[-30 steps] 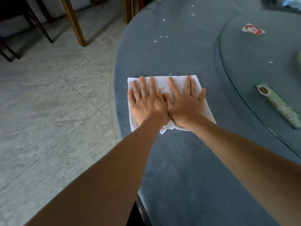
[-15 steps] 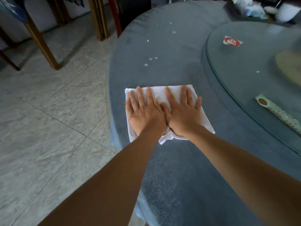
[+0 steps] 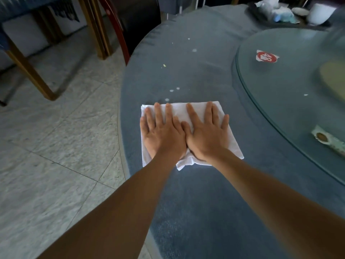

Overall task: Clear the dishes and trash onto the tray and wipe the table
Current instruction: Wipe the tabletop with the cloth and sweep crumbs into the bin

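Both hands lie flat, side by side, on a folded white cloth (image 3: 188, 131) near the worktop (image 3: 196, 202) edge; the left hand (image 3: 164, 135) and right hand (image 3: 207, 136) touch at the thumbs, fingers straight and spread, each grip released and pressing rather than grasping; white crumbs (image 3: 173, 90) dot the blue cover just beyond the cloth; to the right sits a glass turntable (image 3: 280, 109) with a red sticker (image 3: 267, 56) and a paper wrapper (image 3: 330, 141); a tray (image 3: 259, 14) holding trash and a white bowl (image 3: 321, 14) lies far back
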{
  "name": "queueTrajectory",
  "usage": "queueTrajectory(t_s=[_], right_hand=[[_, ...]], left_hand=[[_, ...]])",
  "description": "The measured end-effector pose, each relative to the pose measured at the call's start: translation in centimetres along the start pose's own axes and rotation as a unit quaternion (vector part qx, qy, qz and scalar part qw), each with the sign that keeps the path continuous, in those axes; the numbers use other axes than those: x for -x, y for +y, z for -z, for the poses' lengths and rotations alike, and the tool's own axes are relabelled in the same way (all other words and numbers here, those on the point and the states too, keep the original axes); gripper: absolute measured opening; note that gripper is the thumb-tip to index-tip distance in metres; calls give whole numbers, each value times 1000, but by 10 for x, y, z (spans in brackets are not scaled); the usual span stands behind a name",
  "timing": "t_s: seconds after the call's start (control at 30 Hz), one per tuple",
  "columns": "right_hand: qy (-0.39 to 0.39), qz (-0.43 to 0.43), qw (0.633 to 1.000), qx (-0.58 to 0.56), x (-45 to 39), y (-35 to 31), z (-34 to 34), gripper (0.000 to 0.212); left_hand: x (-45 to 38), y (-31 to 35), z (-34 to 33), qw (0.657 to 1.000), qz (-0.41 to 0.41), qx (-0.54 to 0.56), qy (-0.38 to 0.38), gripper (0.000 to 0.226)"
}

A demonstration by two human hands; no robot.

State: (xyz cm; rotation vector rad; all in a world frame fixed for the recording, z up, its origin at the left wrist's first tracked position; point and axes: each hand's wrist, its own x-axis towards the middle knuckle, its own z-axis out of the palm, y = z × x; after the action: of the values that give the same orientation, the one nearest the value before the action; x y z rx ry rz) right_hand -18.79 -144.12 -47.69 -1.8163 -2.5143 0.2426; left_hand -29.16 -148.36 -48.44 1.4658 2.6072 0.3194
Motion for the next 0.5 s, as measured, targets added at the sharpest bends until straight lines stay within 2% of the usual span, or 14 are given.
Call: queueTrajectory(t_s=[0.23, 0.5], right_hand=[[-16, -20, 1000, -18, -45, -20, 5, 65], [0, -45, 998, -41, -93, -36, 4, 65]], left_hand=[[-56, -10, 5, 1000, -29, 13, 1, 58], [-111, -14, 8, 998, -57, 2, 5, 58]])
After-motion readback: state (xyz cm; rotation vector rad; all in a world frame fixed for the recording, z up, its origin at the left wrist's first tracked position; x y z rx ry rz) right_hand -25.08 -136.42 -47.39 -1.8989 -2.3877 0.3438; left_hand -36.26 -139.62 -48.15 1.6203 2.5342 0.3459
